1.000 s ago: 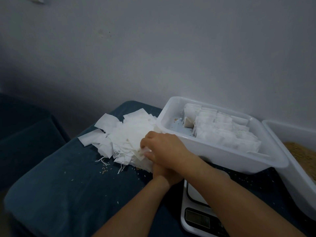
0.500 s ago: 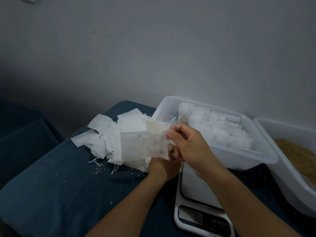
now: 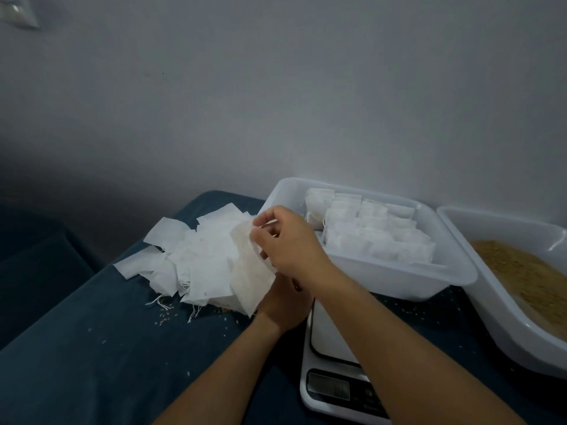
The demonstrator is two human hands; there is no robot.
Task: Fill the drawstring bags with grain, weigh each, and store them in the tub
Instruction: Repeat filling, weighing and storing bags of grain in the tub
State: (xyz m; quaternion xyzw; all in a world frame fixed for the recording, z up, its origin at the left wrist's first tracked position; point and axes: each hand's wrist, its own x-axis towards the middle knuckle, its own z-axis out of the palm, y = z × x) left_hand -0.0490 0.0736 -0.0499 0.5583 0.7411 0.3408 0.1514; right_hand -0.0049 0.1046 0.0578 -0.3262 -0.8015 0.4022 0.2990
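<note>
One empty white drawstring bag (image 3: 250, 268) is held up on edge between both hands, over the left side of the scale. My right hand (image 3: 287, 243) pinches its upper edge with curled fingers. My left hand (image 3: 283, 300) grips it from below, mostly hidden under the right wrist. A pile of empty white bags (image 3: 190, 256) lies on the blue cloth to the left. The white tub (image 3: 399, 276) behind holds several filled bags (image 3: 368, 231) in rows. A second white tub (image 3: 503, 320) at the right holds brown grain (image 3: 521, 271).
A white digital scale (image 3: 329, 384) sits under my right forearm, its display dark. Loose grains (image 3: 167, 319) and bag strings are scattered on the blue cloth (image 3: 92, 363). A grey wall stands close behind the tubs. The table's left edge drops off to a dark area.
My hands lifted one bag off the pile. It hung flat and facing me half a second ago; now it is turned edge-on, with my right hand moved left to its top.
</note>
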